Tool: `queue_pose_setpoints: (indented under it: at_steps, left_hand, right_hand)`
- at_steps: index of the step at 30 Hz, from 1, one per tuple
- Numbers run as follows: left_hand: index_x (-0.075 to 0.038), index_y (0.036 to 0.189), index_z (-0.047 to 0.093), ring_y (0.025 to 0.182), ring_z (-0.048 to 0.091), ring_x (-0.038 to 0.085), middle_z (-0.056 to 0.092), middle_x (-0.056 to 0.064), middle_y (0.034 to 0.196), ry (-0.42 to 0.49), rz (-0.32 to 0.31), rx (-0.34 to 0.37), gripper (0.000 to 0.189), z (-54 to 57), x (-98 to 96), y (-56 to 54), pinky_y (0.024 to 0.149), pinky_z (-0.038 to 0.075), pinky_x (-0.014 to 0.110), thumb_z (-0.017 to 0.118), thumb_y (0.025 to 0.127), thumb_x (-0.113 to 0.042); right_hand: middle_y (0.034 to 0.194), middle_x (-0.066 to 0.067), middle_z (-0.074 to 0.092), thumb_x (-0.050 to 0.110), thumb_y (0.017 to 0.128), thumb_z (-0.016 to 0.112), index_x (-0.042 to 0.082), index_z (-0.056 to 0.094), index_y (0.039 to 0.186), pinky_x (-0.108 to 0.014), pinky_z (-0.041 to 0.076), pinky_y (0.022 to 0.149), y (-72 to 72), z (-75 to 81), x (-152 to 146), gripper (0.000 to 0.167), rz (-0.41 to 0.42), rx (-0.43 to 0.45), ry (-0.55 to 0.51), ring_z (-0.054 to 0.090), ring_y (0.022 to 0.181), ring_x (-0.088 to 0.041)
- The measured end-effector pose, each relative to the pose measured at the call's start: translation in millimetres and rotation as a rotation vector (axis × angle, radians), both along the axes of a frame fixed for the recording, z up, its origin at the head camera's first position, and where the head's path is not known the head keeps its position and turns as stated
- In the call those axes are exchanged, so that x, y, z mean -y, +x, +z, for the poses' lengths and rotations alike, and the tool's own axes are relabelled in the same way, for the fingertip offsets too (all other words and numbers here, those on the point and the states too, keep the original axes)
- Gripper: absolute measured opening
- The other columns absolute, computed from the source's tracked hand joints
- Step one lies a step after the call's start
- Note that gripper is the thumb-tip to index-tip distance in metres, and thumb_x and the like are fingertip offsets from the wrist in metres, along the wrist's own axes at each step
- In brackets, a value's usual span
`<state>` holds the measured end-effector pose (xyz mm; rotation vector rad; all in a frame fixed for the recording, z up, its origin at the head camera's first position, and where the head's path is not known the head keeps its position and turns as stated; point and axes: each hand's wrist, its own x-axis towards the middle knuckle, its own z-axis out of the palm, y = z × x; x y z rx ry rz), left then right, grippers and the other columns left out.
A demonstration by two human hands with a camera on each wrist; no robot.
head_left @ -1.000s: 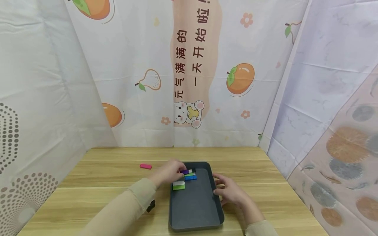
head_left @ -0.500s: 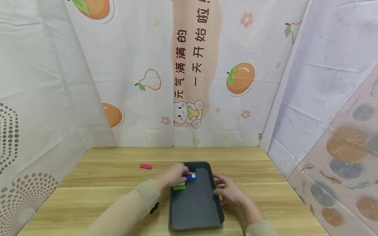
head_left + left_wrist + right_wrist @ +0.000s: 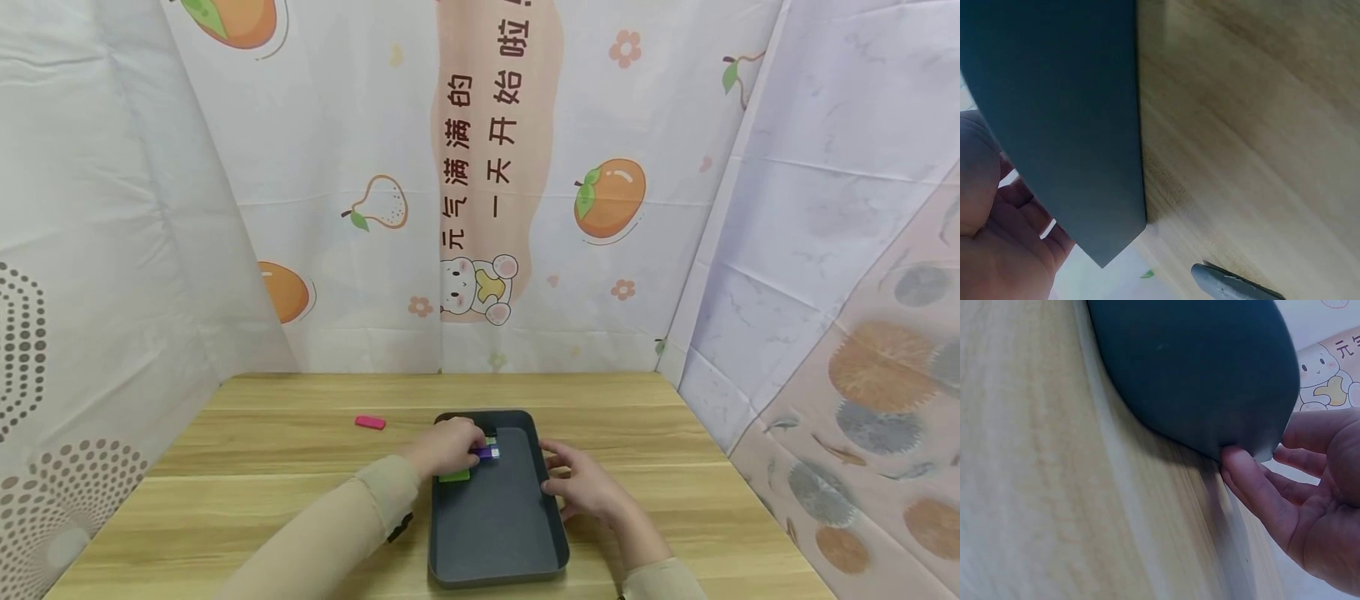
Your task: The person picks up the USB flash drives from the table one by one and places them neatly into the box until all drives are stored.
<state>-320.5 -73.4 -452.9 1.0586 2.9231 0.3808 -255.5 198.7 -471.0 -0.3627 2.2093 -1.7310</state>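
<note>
A dark grey tray (image 3: pixel 498 525) lies on the wooden table between the hands. Inside its far left part, the left hand (image 3: pixel 446 446) pinches a purple USB flash drive (image 3: pixel 486 453), whose pale plug end points right. Below those fingers a green USB flash drive (image 3: pixel 454 477) shows; other drives are mostly hidden under the hand. In the left wrist view the tray's outer wall (image 3: pixel 1072 125) covers the fingertips. The right hand (image 3: pixel 585 483) rests at the tray's right side, its thumb (image 3: pixel 1247 472) touching the outer wall and its fingers loosely extended.
A pink USB flash drive (image 3: pixel 371 422) lies on the wooden table (image 3: pixel 247 467), left of the tray. Printed fabric curtains (image 3: pixel 360 283) hang behind the table and on both sides.
The left hand has brought the purple drive from the tray's far end a little nearer and to the right, over where the blue drive showed. The right hand and tray have stayed put.
</note>
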Motion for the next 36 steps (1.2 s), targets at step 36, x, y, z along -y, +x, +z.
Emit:
queue_pose_setpoints:
  at_steps: [36]
  left_hand:
    - [-0.021,0.085,0.071,0.074,0.049,0.009,0.056,-0.010,0.082,-0.145,0.014,-0.063,0.008,-4.5,-11.1,1.9,0.070,0.047,0.030,0.078,0.088,-0.021]
  right_hand:
    - [0.136,-0.030,0.047,-0.004,0.092,0.065,0.001,0.033,0.157,-0.052,0.059,0.059,-1.6,0.0,-1,0.073,0.010,-0.007,0.016,0.062,0.105,-0.037]
